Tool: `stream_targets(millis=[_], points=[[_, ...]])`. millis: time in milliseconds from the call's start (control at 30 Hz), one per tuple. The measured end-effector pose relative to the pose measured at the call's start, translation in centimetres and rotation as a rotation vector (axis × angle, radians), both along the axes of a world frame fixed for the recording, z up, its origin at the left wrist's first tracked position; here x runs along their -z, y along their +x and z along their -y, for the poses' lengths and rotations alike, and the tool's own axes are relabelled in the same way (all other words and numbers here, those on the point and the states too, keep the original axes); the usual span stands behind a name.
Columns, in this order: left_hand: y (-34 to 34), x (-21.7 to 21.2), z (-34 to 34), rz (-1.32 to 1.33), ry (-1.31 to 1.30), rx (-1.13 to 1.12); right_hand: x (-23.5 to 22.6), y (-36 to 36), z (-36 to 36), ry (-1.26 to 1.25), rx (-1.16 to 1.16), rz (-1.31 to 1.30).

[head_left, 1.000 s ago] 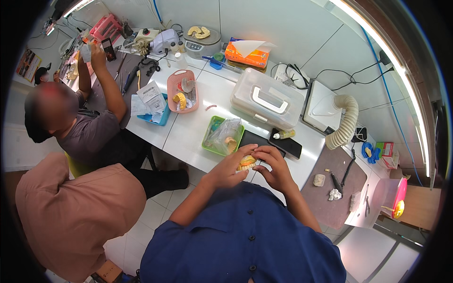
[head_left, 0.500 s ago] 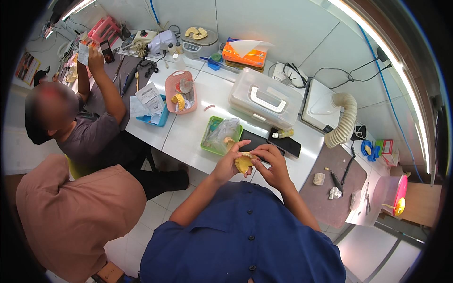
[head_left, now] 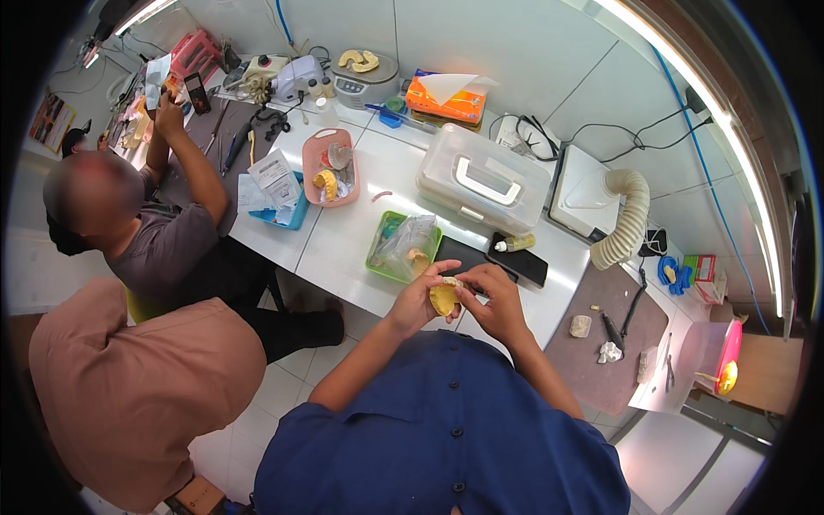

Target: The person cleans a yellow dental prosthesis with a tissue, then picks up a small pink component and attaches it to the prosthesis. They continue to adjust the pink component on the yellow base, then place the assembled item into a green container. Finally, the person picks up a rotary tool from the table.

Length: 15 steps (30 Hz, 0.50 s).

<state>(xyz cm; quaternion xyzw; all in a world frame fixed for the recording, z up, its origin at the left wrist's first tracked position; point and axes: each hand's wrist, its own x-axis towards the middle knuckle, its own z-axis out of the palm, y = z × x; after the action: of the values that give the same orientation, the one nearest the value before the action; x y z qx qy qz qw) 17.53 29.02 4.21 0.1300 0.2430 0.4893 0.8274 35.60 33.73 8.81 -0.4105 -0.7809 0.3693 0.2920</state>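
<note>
Your left hand [head_left: 414, 305] clamps the yellow dental cast [head_left: 443, 301]; your right hand [head_left: 496, 302] pinches its right side, near the green basket [head_left: 386, 273].

Both arms reach forward, bent at the elbows, and the hands meet at the yellow dental cast [head_left: 443, 300]. The left hand [head_left: 415, 305] cups it from the left, one digit stretched out past its far edge. The right hand [head_left: 498, 300] grips it from the right, fingers curled, fingertips close to its upper edge. The left forearm [head_left: 365, 356] slants up toward the cast from the near left, the right forearm [head_left: 549, 378] from the near right.
</note>
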Motion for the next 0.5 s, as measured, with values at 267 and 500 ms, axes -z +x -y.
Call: stream_targets(millis=[267,500], points=[[0.0,0.0,0.2,-0.078,0.023,-0.019,-0.9,0.0,-0.6,-0.176,-0.033,-0.041],[-0.4,-0.1,0.1,-0.252,0.108,-0.002,-1.3,-0.1,-0.7,-0.232,-0.039,-0.080]])
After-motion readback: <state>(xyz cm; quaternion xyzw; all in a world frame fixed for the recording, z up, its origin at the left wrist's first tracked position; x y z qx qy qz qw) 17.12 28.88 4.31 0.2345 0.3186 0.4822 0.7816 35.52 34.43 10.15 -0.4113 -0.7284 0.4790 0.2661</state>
